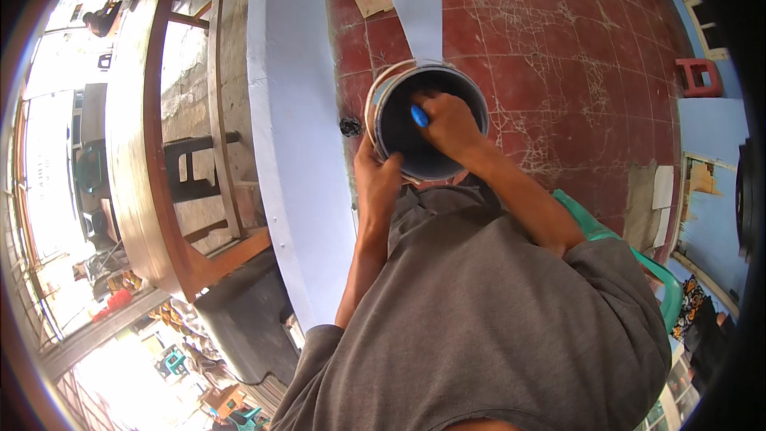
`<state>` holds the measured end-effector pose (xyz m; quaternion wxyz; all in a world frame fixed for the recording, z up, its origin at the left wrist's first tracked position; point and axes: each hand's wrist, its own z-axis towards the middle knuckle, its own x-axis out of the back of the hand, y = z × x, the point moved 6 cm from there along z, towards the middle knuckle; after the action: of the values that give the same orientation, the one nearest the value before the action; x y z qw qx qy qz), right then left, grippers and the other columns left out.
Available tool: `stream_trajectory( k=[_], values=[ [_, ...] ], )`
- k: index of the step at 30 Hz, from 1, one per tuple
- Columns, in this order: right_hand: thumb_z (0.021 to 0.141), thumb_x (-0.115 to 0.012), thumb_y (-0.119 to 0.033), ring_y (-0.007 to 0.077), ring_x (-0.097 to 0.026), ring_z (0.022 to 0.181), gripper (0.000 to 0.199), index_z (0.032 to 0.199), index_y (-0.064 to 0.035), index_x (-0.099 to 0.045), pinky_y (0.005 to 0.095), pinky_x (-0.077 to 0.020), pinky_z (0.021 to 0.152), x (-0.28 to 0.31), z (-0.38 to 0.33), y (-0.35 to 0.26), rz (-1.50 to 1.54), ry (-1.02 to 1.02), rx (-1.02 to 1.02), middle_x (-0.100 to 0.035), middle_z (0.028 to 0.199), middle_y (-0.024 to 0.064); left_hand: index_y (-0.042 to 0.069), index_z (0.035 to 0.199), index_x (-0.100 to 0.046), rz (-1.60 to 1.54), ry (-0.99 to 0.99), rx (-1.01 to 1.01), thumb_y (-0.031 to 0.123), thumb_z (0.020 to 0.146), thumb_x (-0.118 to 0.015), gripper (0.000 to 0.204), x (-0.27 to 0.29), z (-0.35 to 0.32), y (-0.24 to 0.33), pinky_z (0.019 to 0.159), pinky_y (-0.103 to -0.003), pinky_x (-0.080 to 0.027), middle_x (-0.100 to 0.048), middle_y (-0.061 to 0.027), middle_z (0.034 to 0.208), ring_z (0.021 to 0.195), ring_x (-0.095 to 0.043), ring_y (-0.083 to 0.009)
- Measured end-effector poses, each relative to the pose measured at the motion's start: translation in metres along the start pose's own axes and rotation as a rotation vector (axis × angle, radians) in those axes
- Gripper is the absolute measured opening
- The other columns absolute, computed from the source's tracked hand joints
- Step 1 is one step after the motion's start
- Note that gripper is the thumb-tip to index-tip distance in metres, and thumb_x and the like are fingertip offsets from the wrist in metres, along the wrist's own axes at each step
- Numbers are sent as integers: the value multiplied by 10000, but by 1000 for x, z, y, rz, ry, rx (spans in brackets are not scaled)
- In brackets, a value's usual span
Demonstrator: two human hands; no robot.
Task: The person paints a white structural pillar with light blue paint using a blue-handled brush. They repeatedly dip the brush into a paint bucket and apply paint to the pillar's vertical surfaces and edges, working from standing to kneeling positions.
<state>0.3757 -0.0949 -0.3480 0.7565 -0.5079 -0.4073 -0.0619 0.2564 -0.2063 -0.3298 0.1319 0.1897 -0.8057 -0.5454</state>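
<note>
A round bucket with a dark inside and a pale rim sits in front of my chest. My left hand grips its near left rim from outside. Inside the bucket's mouth my right hand is closed around a blue handle; the tool's lower end is hidden by the hand and the dark inside. My grey shirt fills the lower middle of the view.
A pale blue painted beam runs down the left of the bucket, a second pale blue board above it. Red tiled floor lies below, with a red stool at right. A wooden railing curves at left. A green chair is behind me.
</note>
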Motion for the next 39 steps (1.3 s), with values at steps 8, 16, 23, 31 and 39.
stream_trajectory(
  k=[8, 16, 23, 31, 39],
  values=[
    [876, -674, -178, 411, -672, 846, 238, 1049, -25, -730, 460, -542, 738, -37, 29, -60, 96, 69, -45, -700, 903, 224, -42, 1336, -554, -15, -65, -64, -77, 770, -514, 569, 68, 46, -2, 794, -260, -522, -682, -105, 1075, 928, -650, -155],
    [956, -674, -187, 245, -740, 822, 258, 1126, 4, -708, 329, -583, 693, -60, 49, -72, 453, 310, -402, -749, 934, 130, -57, 1308, -537, -79, -138, 117, -86, 775, -533, 534, 135, 100, 9, 866, -293, -518, -670, -121, 1100, 979, -659, -195],
    [990, -608, -177, 265, -727, 914, 341, 1248, 45, -622, 357, -612, 838, -55, 14, -80, 1287, 726, -667, -704, 1105, 169, -37, 1360, -482, -111, -234, 47, -108, 758, -543, 610, 166, 166, -4, 887, -343, -549, -634, -157, 1164, 1001, -669, -242],
    [986, -613, -148, 269, -713, 951, 347, 1256, 69, -592, 386, -604, 874, 31, 36, -109, 1203, 1289, -309, -685, 1120, 193, 69, 1417, -396, -72, -193, 136, -111, 748, -490, 699, 160, 222, 6, 598, -438, -667, -594, -184, 1167, 887, -701, -324],
    [978, -626, -124, 280, -714, 953, 339, 1234, 93, -576, 435, -614, 864, 127, 102, -163, 977, 1533, 127, -665, 1151, 208, 75, 1441, -357, -38, -114, 61, -102, 745, -496, 731, 176, 257, 39, 658, -498, -666, -538, -232, 1241, 966, -684, -393]
  ],
)
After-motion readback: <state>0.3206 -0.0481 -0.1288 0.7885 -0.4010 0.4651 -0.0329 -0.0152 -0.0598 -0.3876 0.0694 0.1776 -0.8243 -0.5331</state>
